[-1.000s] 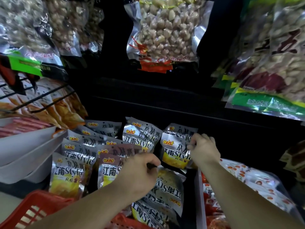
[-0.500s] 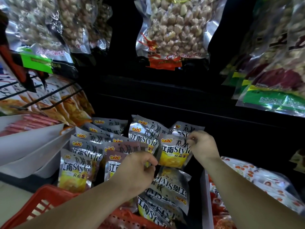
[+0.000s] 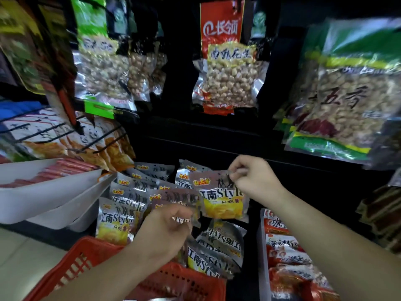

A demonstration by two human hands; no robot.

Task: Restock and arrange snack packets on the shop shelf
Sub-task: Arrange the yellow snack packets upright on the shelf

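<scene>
Two pinches: right hand (image 3: 253,181), upright packet (image 3: 223,203) top edge; left hand (image 3: 165,231), neighbouring packet (image 3: 173,202).

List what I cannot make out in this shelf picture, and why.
Head view:
Left hand: whether it pinches a packet; curled fingers and blur hide it.
Silver packet: top corner, covered by the right hand pinching it.
Red basket: contents, behind the left forearm and cut by the bottom edge.
Hanging bags top left: print blurred.
</scene>
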